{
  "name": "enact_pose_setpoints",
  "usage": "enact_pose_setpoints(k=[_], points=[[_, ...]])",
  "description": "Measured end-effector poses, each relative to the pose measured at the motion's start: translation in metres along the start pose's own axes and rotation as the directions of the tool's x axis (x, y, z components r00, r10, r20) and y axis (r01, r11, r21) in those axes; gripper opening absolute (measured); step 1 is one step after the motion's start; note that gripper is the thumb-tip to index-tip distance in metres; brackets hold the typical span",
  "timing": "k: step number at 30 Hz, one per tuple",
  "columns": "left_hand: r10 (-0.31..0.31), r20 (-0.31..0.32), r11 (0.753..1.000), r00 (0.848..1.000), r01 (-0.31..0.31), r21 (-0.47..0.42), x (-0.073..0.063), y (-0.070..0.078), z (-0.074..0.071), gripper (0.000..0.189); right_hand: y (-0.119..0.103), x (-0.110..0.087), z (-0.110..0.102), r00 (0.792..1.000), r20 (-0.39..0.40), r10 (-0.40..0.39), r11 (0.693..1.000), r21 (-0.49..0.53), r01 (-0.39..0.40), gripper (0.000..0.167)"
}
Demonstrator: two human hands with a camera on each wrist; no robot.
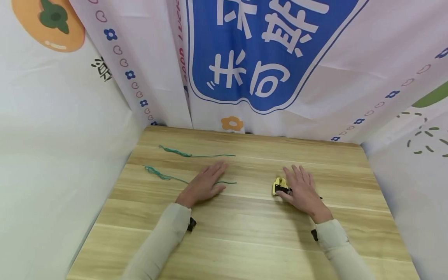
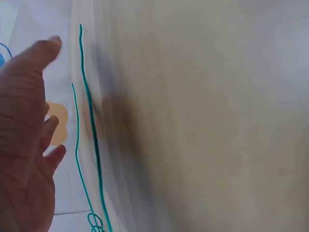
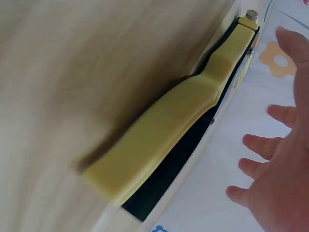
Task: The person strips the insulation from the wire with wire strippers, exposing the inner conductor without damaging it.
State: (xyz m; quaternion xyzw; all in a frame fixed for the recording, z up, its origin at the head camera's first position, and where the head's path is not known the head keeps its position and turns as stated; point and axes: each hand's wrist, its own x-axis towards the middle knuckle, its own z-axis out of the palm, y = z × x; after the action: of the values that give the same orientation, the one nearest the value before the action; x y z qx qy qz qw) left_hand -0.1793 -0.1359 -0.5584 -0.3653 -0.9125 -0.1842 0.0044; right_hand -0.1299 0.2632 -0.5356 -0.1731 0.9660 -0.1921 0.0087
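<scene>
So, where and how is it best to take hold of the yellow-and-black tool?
I would grip the yellow-and-black tool by its long handle, from above with the right hand: the handle lies along the table under that hand, and its slender shape likely suits wrapping.

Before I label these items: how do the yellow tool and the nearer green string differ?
The tool is yellow and black, the string green. The tool is chunky, the string thin, looped at one end. The tool lies by the right hand, the string by the left hand. Both are on the table, partly hidden by a hand in the head view.
</scene>
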Motion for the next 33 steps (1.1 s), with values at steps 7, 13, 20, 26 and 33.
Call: enact_pose_setpoints(k=[7, 13, 20, 26, 33], points=[[-0.095, -0.059, 0.995, 0.994, 0.095, -0.012, -0.011, 0.006, 0.006, 0.053, 0.009, -0.021, -0.001, 0.998, 0.001, 0.057, 0.998, 0.024, -0.057, 0.096], [-0.155, -0.114, 0.988, 0.981, 0.154, -0.014, -0.014, 0.012, 0.013, 0.037, 0.015, -0.041, -0.003, 0.994, 0.023, 0.107, 0.993, 0.039, -0.107, 0.096], [-0.218, -0.161, 0.976, 0.963, 0.218, -0.018, -0.012, 0.012, 0.019, 0.021, 0.017, -0.05, -0.006, 0.992, 0.025, 0.124, 0.992, 0.009, -0.125, 0.09], [-0.229, -0.186, 0.973, 0.956, 0.228, -0.028, -0.011, 0.013, 0.018, 0.005, 0.019, -0.051, -0.003, 0.99, 0.042, 0.133, 0.991, 0.005, -0.133, 0.077], [-0.279, -0.149, 0.96, 0.949, 0.274, -0.051, -0.008, 0.013, 0.021, 0.005, 0.021, -0.052, 0.0, 0.99, 0.039, 0.133, 0.991, -0.003, -0.133, 0.063]])
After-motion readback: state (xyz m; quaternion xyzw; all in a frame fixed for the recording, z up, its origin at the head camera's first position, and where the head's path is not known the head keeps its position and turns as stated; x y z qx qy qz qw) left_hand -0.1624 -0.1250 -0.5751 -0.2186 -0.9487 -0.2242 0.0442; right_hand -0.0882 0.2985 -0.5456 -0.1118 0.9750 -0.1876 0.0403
